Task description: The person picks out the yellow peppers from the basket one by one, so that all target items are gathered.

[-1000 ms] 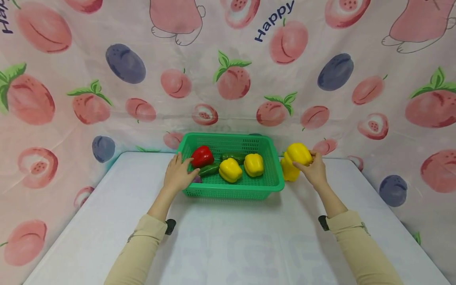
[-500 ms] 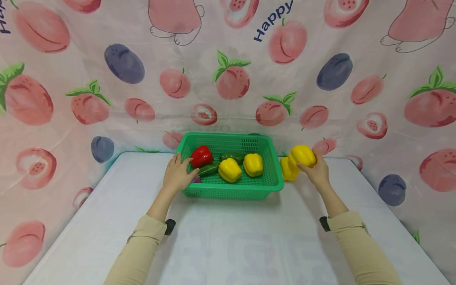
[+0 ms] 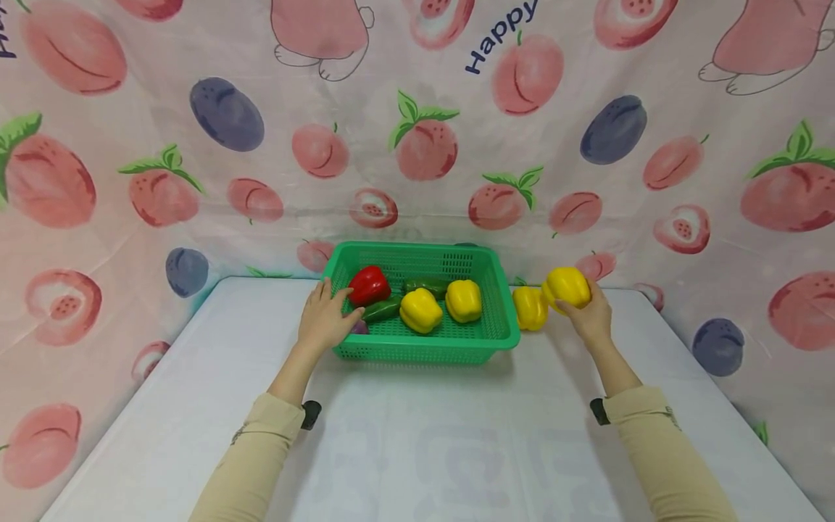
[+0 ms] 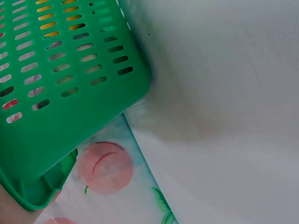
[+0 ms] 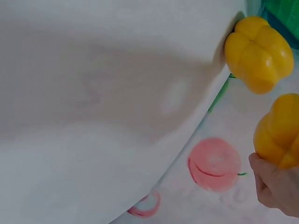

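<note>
My right hand (image 3: 592,316) holds a yellow bell pepper (image 3: 566,287) above the table, right of the green basket (image 3: 417,349). In the right wrist view, the held pepper (image 5: 279,130) shows at the right edge, fingers (image 5: 271,179) against its side. Another yellow bell pepper (image 3: 530,309) sits on the table against the basket's right side. My left hand (image 3: 324,315) rests over the basket's left rim, fingers spread and thumb reaching inside. Near that hand lie a red bell pepper (image 3: 370,286) and a green cucumber-like vegetable (image 3: 382,310). In the left wrist view, the basket hides most of this hand.
Inside the basket are two yellow bell peppers (image 3: 420,311), a second long green vegetable (image 3: 425,288) and a partly hidden purple item (image 3: 359,328). A white table (image 3: 417,435) carries the basket, close to its back edge. A fruit-print cloth (image 3: 404,145) hangs behind.
My right hand has moved right with the yellow bell pepper, drawing it apart from the pepper beside the basket. My left hand has stayed on the rim.
</note>
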Tool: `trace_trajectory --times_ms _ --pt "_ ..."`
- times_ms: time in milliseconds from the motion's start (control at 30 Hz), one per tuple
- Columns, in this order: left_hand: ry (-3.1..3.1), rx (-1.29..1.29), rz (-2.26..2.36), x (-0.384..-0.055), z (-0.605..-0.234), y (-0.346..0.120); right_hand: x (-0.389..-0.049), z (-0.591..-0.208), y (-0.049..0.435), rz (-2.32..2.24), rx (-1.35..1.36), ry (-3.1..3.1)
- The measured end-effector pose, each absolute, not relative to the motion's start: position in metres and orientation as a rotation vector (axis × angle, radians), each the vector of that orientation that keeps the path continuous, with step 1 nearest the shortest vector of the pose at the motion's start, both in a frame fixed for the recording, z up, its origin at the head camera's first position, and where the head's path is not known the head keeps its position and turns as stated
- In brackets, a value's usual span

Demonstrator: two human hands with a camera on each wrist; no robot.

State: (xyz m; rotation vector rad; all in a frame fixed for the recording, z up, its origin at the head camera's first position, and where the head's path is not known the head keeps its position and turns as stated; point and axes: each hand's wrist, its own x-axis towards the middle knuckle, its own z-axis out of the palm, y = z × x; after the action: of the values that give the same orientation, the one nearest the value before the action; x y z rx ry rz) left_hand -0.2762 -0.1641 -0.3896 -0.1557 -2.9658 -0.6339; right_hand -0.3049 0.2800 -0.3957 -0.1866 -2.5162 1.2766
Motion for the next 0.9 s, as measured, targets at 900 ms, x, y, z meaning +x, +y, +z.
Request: trace_trajectory --times_ms 900 --pt "-2.960 -0.155 -0.624 -0.277 -0.392 -0.164 -0.320 -0.411 0.292 1.228 -0.296 -2.512"
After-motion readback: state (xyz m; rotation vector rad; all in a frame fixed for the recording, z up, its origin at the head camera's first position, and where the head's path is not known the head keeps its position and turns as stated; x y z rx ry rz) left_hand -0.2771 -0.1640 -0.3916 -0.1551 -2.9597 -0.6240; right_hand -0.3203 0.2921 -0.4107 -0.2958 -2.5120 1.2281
